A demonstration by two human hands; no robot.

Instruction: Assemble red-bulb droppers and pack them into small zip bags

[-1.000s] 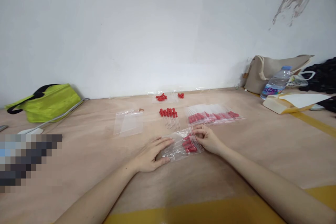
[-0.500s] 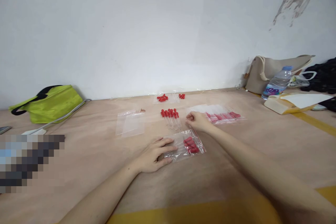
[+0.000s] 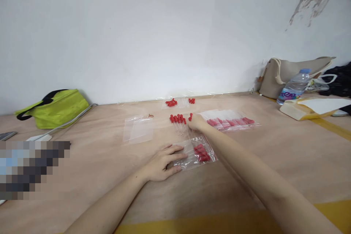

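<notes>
My left hand [image 3: 168, 161] lies with its fingers spread on the left part of a clear zip bag [image 3: 189, 150], which holds several droppers with red bulbs [image 3: 201, 152]. Beyond the bag, a row of glass droppers [image 3: 177, 119] with red rubber bulbs lies side by side. At the right end of that row my right hand [image 3: 196, 123] pinches one dropper [image 3: 190, 116]; its red bulb shows past the fingertips and its tube is mostly hidden. Just right of this hand, filled zip bags [image 3: 233, 121] overlap in a row.
Flat zip bags [image 3: 138, 129] lie to the left, near a small brown scrap [image 3: 150, 116]. Loose red bulbs [image 3: 171, 102] rest by the wall. A green bag [image 3: 60, 108] stands left; a water bottle [image 3: 294, 86], a beige bag [image 3: 287, 71] and an envelope [image 3: 290, 109] are right.
My right hand has moved slightly left to the dropper row and taken hold of the rightmost dropper, now a little apart from the others. My left hand stays on the bag.
</notes>
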